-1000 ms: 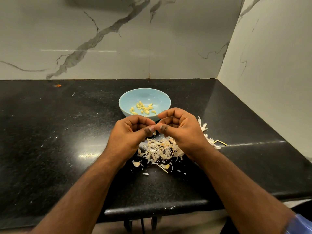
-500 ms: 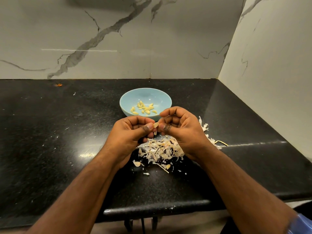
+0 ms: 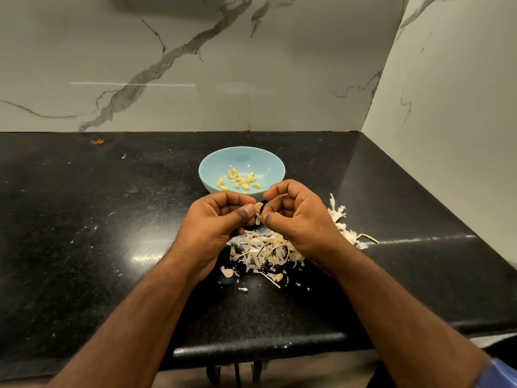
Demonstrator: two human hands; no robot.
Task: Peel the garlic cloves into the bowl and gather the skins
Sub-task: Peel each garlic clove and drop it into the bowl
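Garlic clove (image 3: 258,206) is held between the two hands just above the skins (image 3: 265,247), close to the near rim of the bowl (image 3: 215,168). It is pinched by the left hand (image 3: 215,219), thumb pressed against curled fingers (image 3: 223,198), with its pale upper end showing above the thumb tip. The right hand (image 3: 296,217) is curled too, and a thin strip of skin hanging from the clove appears to be nipped between its thumb and forefinger; the exact contact is too small to confirm. The clove's long axis is seen roughly upright, tilted a little toward the bowl, so the strip is likely to be drawn down and away to the right. Both hands are equally close to it, touching it from either side.

Peeled cloves (image 3: 240,180) are lying in the bowl, which stands on the bench (image 3: 84,233) toward the back wall, directly beyond the hands. The skins are heaped below the hands, with a few scraps scattered toward the front edge and more papery pieces (image 3: 340,217) toward the right edge. Once the clove is bare, a short reach forward should suffice for the drop.
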